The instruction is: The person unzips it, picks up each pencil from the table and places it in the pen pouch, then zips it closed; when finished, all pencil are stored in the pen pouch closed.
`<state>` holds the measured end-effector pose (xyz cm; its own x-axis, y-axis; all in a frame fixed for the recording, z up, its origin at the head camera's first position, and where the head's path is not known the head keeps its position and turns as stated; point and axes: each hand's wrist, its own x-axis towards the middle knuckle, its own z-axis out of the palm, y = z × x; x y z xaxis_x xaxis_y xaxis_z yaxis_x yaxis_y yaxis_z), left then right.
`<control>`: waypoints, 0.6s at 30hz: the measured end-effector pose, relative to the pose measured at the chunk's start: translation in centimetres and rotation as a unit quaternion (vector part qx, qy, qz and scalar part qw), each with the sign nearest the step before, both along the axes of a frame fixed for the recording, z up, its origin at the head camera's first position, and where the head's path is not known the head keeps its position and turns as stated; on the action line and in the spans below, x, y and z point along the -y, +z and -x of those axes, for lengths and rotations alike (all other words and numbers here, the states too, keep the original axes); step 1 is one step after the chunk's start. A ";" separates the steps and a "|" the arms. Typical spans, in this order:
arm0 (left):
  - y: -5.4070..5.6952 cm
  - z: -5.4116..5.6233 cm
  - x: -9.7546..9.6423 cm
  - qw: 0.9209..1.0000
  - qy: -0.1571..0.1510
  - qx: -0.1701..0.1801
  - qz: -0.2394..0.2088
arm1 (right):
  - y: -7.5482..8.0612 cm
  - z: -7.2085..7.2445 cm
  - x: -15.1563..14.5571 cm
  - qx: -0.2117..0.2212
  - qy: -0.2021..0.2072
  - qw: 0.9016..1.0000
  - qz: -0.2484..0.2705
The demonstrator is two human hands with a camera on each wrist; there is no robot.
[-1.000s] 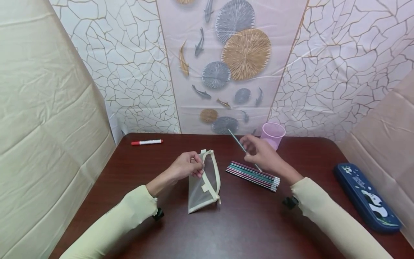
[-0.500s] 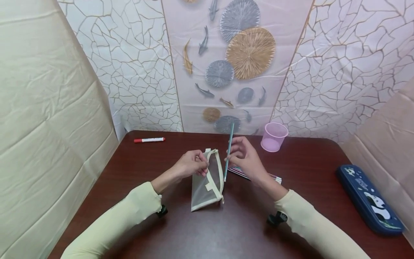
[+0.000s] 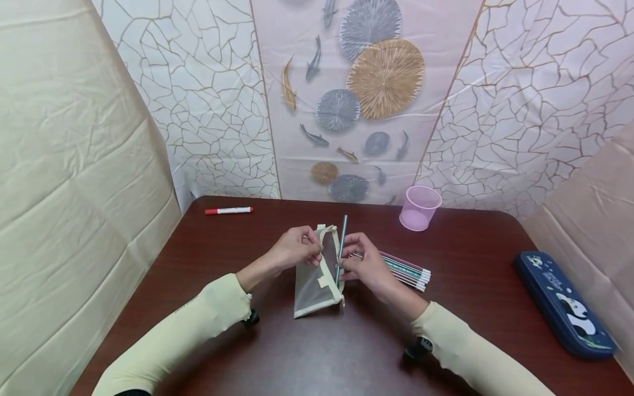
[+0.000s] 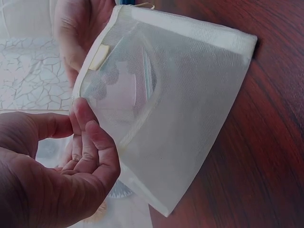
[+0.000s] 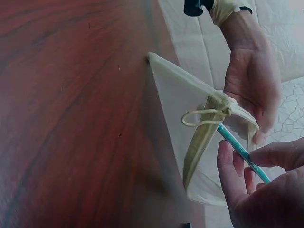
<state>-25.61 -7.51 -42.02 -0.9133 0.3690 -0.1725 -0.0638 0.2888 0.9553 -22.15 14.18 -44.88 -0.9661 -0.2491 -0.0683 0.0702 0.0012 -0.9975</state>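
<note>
A see-through mesh zip pouch [image 3: 312,289] with cream edging stands on the table, its mouth spread apart. My left hand [image 3: 297,246] pinches one edge of that mouth between thumb and fingers; the left wrist view shows the pinch at the cream rim [image 4: 81,85]. Between the thumb and fingers of my right hand [image 3: 366,267] is a teal pencil [image 3: 343,236], held steeply tilted. In the right wrist view the pencil's [image 5: 237,148] lower end reaches into the pouch opening, beside a zip-pull loop [image 5: 190,118]. Several striped pencils [image 3: 406,269] lie together just right of the pouch, partly behind my right hand.
A pink translucent cup [image 3: 420,209] stands at the back right of the dark wooden table [image 3: 317,357]. A red-and-white marker [image 3: 229,210] lies at the back left. At the right edge lies a navy pencil case [image 3: 564,305] with a panda picture.
My right hand has carried the teal pencil left from above the striped pencils to the pouch, turning it steeper, then lowered its end into the opening. My left hand keeps its pinch.
</note>
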 end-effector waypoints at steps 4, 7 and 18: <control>-0.1 0.1 -0.3 1.000 0.000 -0.004 -0.004 | -0.1 0.0 0.3 0.016 0.000 1.000 -0.012; -0.1 0.2 -0.5 1.000 -0.002 -0.011 -0.010 | -0.2 0.0 0.4 0.027 0.000 0.999 -0.019; -0.4 -0.1 -0.8 1.000 0.003 -0.006 -0.015 | -0.4 0.2 1.1 0.032 0.013 0.998 -0.061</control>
<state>-25.51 -6.71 -42.38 -0.9169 0.3694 -0.1510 -0.0544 0.2591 0.9643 -22.34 13.05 -45.32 -0.9519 -0.2609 -0.1605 0.1313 0.1259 -0.9833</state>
